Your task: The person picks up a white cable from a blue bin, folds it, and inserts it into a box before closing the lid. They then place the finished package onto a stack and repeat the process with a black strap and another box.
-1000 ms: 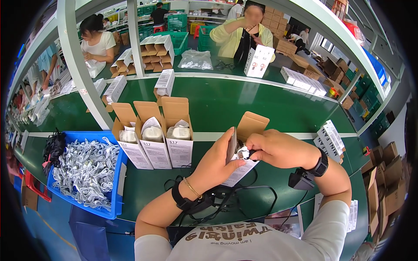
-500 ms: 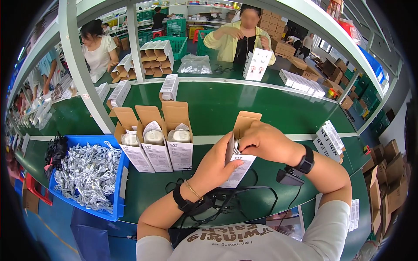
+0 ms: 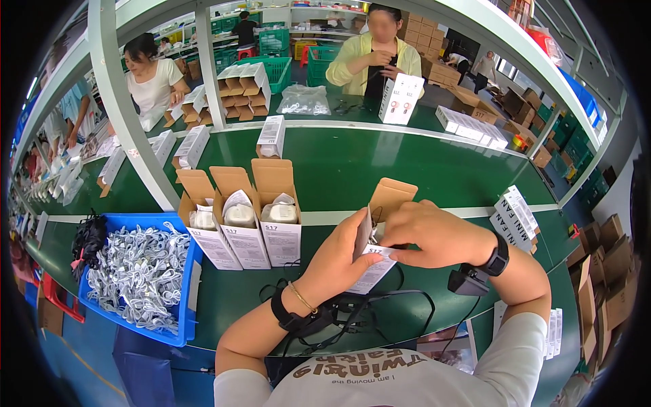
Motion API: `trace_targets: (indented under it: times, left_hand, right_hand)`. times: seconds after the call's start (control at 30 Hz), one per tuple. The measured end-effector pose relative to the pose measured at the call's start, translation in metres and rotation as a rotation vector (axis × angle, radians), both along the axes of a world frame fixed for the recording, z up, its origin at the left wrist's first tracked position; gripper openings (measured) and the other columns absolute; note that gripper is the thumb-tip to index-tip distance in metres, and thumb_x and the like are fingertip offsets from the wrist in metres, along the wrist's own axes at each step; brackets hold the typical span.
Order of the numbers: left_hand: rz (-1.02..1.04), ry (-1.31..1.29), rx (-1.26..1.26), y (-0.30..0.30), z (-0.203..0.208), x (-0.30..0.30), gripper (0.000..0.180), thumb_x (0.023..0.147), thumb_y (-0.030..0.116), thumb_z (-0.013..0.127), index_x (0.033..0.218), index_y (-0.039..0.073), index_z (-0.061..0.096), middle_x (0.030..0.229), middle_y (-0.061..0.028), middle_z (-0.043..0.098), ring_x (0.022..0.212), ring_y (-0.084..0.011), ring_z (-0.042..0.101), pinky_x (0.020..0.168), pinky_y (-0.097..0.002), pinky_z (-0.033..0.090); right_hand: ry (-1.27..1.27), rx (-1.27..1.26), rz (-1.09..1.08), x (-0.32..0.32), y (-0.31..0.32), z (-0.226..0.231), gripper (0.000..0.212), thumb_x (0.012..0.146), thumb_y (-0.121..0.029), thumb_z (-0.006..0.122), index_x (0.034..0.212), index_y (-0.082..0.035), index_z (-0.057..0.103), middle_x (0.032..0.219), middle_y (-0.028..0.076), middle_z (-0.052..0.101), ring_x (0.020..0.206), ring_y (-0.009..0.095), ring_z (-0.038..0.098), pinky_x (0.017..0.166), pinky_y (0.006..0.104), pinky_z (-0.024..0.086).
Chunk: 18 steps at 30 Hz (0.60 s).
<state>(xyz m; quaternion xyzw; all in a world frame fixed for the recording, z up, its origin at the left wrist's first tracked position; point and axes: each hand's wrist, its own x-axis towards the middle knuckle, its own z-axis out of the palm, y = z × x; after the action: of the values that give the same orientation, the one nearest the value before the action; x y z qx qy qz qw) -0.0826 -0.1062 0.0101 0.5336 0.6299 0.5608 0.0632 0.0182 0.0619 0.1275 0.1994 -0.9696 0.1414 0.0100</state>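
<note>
In front of me stands an open white cardboard box (image 3: 371,277), tilted slightly, its brown flap (image 3: 395,193) raised at the back. My left hand (image 3: 339,254) is closed around the box's left side, thumb across the front. At the box's mouth is my right hand (image 3: 434,232), fingers curled and thumb along the front edge. Its fingertips are partly hidden, so what they pinch cannot be made out. A bit of something grey and shiny (image 3: 373,237) shows inside the mouth. To the left, three upright open boxes (image 3: 281,239) each hold a white wrapped item (image 3: 280,213).
A blue bin (image 3: 187,298) full of grey-white cables (image 3: 139,278) stands at the left. Black cables (image 3: 356,313) lie beneath my forearms. White boxes (image 3: 515,220) lean at the right. Metal posts (image 3: 122,102) rise from the bench; beyond it, a person in yellow (image 3: 352,71) works.
The box tilts slightly more and its flap has shifted right. My right hand moved a little right, thumb now at the front edge. Across the bench, boxes on the left have shifted.
</note>
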Motion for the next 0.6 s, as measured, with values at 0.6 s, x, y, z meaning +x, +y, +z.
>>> trace_targets:
  times: [0.6]
  left_hand:
    - [0.015,-0.041,0.086,-0.006,0.016,0.006,0.075,0.081,0.011,0.071,0.141,-0.001,0.027,0.133,-0.0204,0.043,0.124,-0.0317,0.045,0.100,-0.0389,0.040]
  right_hand:
    - [0.336,0.012,-0.036,0.020,0.000,-0.015,0.036,0.086,-0.025,0.063,0.117,-0.009,0.058,0.109,0.005,0.058,0.104,0.020,0.052,0.090,0.0339,0.035]
